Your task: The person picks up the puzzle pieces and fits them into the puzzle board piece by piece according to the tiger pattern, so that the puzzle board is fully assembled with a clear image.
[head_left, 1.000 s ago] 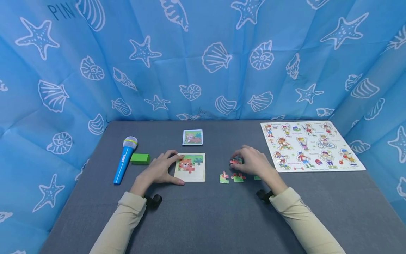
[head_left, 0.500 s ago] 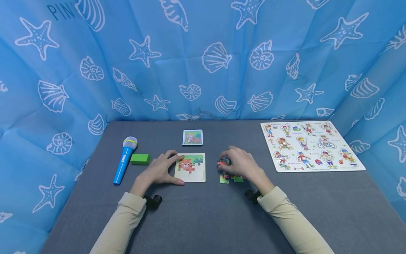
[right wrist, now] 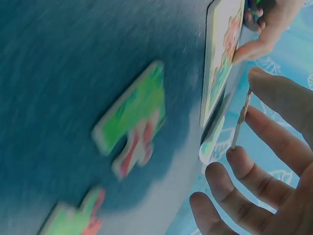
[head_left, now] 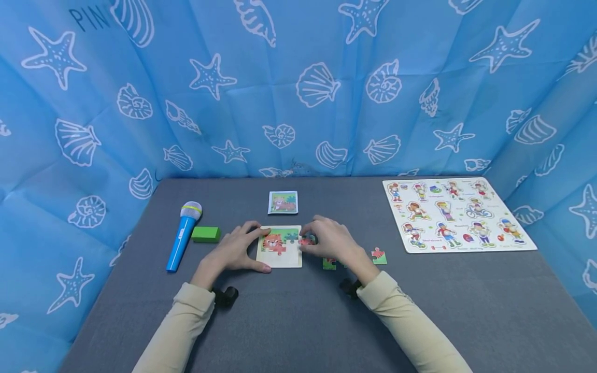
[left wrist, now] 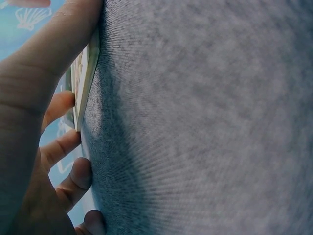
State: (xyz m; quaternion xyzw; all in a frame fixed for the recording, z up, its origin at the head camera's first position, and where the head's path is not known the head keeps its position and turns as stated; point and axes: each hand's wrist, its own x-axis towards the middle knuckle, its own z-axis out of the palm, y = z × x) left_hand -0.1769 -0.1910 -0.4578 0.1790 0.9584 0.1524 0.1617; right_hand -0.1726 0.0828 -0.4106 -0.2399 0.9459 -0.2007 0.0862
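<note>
A square jigsaw board [head_left: 290, 260] lies mid-table, partly filled with an orange tiger's face and greenery. My left hand [head_left: 235, 248] holds its left side, index finger at the far corner and thumb at the near one. At the board's right edge, my right hand [head_left: 332, 239] pinches a red-and-green jigsaw piece [head_left: 307, 240] between thumb and fingers; the right wrist view shows this piece [right wrist: 240, 120] edge-on, off the table. Below that hand is a green loose piece [head_left: 329, 264], partly covered. Another loose piece [head_left: 379, 256] lies farther right.
Behind the board lies a small picture card [head_left: 283, 202]. To the left are a green block [head_left: 206, 234] and a blue toy microphone [head_left: 182, 241]. A large white puzzle board with sports figures [head_left: 459, 217] lies at right. A blue shell-print curtain [head_left: 280, 103] hangs behind the table.
My right hand has moved left with the pinched jigsaw piece, from above the loose pieces to the board's right edge, uncovering the rightmost loose piece. My left hand has stayed put.
</note>
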